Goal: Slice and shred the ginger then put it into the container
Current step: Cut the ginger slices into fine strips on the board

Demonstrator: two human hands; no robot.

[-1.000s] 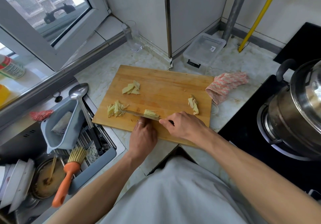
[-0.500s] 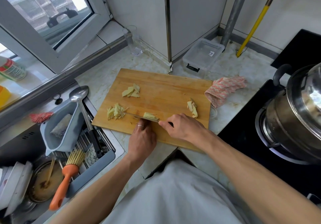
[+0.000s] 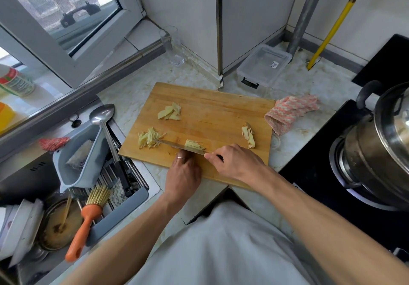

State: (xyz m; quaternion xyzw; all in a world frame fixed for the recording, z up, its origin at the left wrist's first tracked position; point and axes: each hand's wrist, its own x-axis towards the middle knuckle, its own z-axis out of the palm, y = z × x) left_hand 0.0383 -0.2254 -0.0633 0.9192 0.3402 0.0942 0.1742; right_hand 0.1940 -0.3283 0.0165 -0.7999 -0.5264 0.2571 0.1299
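On the wooden cutting board (image 3: 212,112) lie ginger slices (image 3: 170,114) at the back left, shredded ginger (image 3: 149,140) at the left and a ginger piece (image 3: 249,136) at the right. My right hand (image 3: 236,162) grips the handle of a knife (image 3: 177,145) whose blade lies across a small stack of ginger (image 3: 194,145). My left hand (image 3: 183,172) sits just behind the blade with its fingertips on that stack. A clear lidded container (image 3: 263,65) stands behind the board.
A pink cloth (image 3: 290,112) lies right of the board. A steel pot (image 3: 380,147) sits on the black stove at the right. The sink at the left holds a grey strainer (image 3: 81,154), a ladle (image 3: 106,127), an orange brush (image 3: 86,222) and dishes. A glass (image 3: 172,45) stands by the window.
The hands, knife and ginger keep nearly the same places on the board. The camera view has shifted slightly.
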